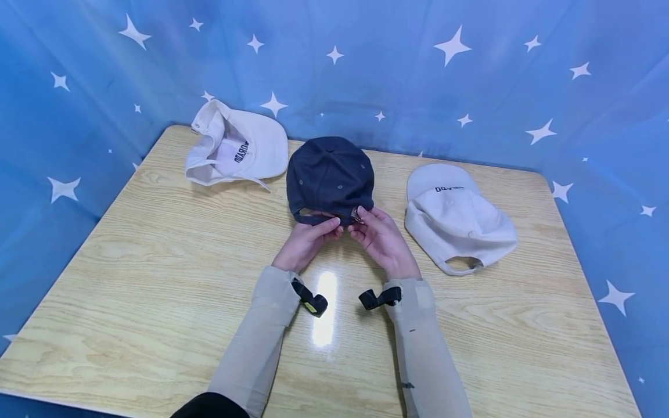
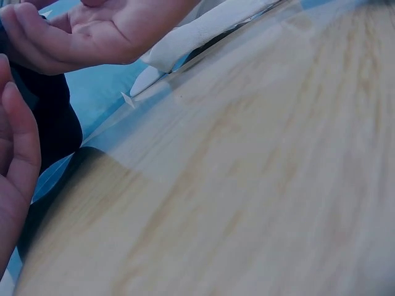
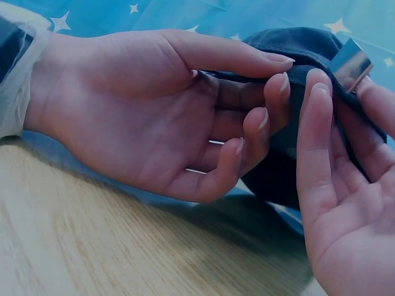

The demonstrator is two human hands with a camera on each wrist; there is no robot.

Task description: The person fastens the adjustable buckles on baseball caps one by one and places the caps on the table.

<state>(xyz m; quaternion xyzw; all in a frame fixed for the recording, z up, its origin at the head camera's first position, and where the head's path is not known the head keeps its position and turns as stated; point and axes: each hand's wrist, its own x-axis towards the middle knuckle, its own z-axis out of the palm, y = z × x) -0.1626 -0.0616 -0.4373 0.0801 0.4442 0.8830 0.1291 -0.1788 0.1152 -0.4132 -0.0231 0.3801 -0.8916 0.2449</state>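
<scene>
A dark navy cap is at the back middle of the table, its back strap and opening facing me. My left hand pinches the strap between thumb and index finger; in the right wrist view its other fingers curl loosely below. My right hand grips the strap beside the shiny metal buckle, with the thumb at the metal. The two hands' fingertips are close together. In the left wrist view only part of the left hand shows at the edge, with the right hand above it.
A white cap lies tipped on its side at the back left, its inside showing. Another white cap sits to the right, brim toward the back. Behind the wooden table hangs a blue curtain with white stars.
</scene>
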